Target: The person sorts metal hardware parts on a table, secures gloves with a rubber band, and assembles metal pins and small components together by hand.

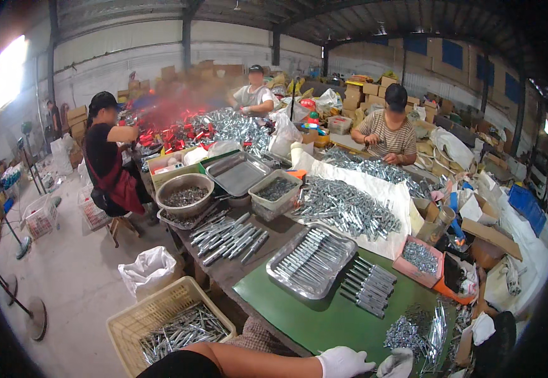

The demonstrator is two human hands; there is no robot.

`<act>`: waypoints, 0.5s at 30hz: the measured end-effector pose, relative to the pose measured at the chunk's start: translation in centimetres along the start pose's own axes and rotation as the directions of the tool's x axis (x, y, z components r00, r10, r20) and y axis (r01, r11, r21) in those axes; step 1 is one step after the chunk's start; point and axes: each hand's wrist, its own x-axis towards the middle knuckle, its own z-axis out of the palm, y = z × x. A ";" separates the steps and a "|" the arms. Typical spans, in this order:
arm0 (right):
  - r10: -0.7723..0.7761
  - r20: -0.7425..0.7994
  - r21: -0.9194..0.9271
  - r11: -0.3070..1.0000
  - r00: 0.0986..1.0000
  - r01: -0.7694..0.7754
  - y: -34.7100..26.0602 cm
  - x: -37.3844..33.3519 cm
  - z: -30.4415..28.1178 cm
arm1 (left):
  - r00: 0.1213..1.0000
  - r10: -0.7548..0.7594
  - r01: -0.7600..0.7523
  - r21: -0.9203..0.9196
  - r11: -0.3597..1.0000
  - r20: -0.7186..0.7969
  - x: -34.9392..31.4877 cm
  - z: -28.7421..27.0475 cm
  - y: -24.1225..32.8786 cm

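Observation:
At the lower edge, my left hand (343, 363) in a white glove is over the green table mat (267, 296), its fingers curled in; whatever they hold is too small to make out. Just to its right, my right hand (396, 363), in a greyish glove, also has bent fingers and is partly cut off by the frame. It is nearest a heap of small metal fasteners (406, 336) and some long thin shiny pieces (437, 331). Beyond my hands, metal anchor bolts (368, 286) lie in a neat row beside a steel tray (280, 277) filled with similar bolts.
A yellow plastic basket (119, 321) of metal rods stands left of the table. Loose rods (230, 238), a metal bowl (186, 179) and a pink bin (418, 259) of small parts are farther along. Several other people work around the far tables, including one in a striped shirt (390, 132).

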 end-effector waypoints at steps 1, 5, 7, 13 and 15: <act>0.112 -0.027 0.434 0.896 0.993 -0.090 0.2 0.5 0.7 | 1.000 -0.006 0.006 0.009 1.000 0.003 0.0 -0.5 0.1; 0.255 -0.122 0.775 0.628 0.959 -0.068 0.2 1.1 1.8 | 0.998 0.006 -0.007 0.022 1.000 0.058 0.2 -1.3 0.8; 0.200 -0.183 0.742 0.670 0.963 0.002 0.2 1.0 1.7 | 0.998 0.001 -0.003 0.032 0.999 0.063 0.3 -1.3 0.8; -0.148 -0.382 0.379 0.875 0.912 0.300 2.6 0.2 2.8 | 0.999 0.034 -0.034 0.021 0.999 0.006 0.1 -1.8 0.9; -0.053 -0.516 0.351 0.898 0.855 0.267 3.6 0.7 3.4 | 1.000 0.020 -0.020 0.035 0.999 0.016 0.3 -2.0 1.2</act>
